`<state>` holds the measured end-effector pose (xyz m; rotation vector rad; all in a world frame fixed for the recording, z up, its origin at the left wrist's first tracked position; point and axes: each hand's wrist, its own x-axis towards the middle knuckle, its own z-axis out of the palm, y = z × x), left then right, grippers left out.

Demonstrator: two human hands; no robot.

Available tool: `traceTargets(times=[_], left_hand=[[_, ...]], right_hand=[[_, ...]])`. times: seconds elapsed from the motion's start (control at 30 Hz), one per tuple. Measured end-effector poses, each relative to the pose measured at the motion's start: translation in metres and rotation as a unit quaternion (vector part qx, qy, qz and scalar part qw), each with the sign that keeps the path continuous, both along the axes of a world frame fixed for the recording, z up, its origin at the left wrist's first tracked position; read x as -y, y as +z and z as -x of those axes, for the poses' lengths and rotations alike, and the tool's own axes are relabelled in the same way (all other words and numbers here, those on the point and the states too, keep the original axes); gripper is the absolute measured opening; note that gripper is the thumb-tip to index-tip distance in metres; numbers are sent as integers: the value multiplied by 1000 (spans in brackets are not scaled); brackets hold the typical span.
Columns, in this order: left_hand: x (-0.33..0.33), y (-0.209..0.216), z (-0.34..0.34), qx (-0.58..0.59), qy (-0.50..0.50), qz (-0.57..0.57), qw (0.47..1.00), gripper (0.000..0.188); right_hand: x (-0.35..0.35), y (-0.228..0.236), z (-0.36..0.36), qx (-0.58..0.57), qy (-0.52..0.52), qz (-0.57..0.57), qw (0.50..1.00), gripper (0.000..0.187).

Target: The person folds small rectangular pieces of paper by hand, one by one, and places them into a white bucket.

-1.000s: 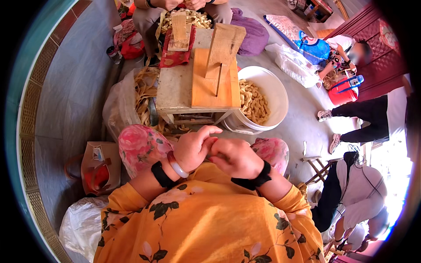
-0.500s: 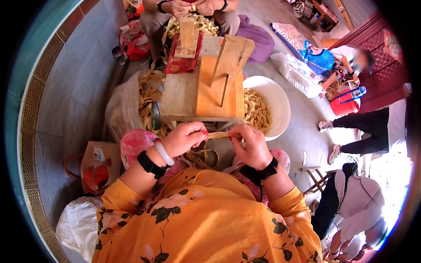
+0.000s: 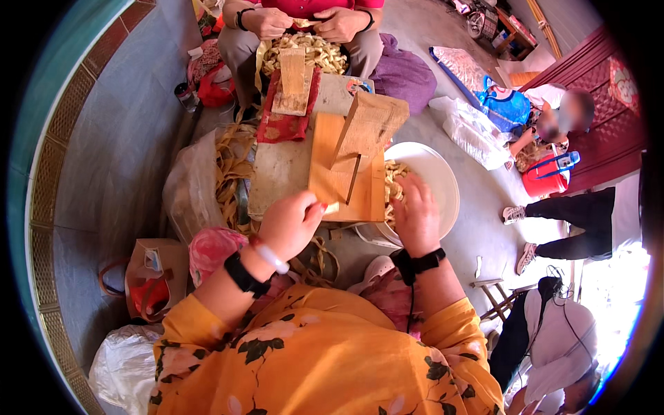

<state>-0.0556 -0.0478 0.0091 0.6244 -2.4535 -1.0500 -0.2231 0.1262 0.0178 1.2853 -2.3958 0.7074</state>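
Observation:
My left hand [image 3: 294, 220] is closed in a pinch at the near edge of a wooden board [image 3: 321, 155]. A short end of a pale strip [image 3: 333, 207] sticks out past the fingertips. My right hand [image 3: 419, 220] reaches over a white tub [image 3: 448, 187], its fingers apart and partly inside the rim. Pale yellow knotted pieces [image 3: 393, 173] lie in the tub below the fingers. An upright wooden block [image 3: 369, 131] with a dark slot stands on the board, which rests on a worn small table [image 3: 277, 176].
Across the table a person [image 3: 304, 17] handles a strip above a heap of similar pieces [image 3: 315, 54]. A smaller wooden stand [image 3: 292, 79] sits on red cloth [image 3: 268, 128]. Long tan strips [image 3: 232, 155] fill a clear bag at left. Other people are at right.
My hands were together, stretching a strip between them. They have parted: the left has moved forward to the board's edge, the right forward and right to the tub, its fingers spread.

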Motion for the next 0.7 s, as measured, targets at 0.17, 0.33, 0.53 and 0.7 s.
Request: traceTargets(times=[0.17, 0.33, 0.53, 0.7], left_hand=[[-27, -15, -37, 47, -178, -379, 907, 13], [-35, -18, -61, 70, -215, -588, 777, 10], [-36, -33, -100, 34, -209, -567, 796, 16], [-33, -27, -94, -174, -219, -751, 598, 18]], right_hand=[[-16, 40, -62, 91, 308, -20, 947, 39], [-27, 8, -107, 53, 323, -80, 941, 28], [-18, 21, -90, 13, 320, 3, 947, 16], [-22, 2, -101, -44, 293, 54, 953, 37]])
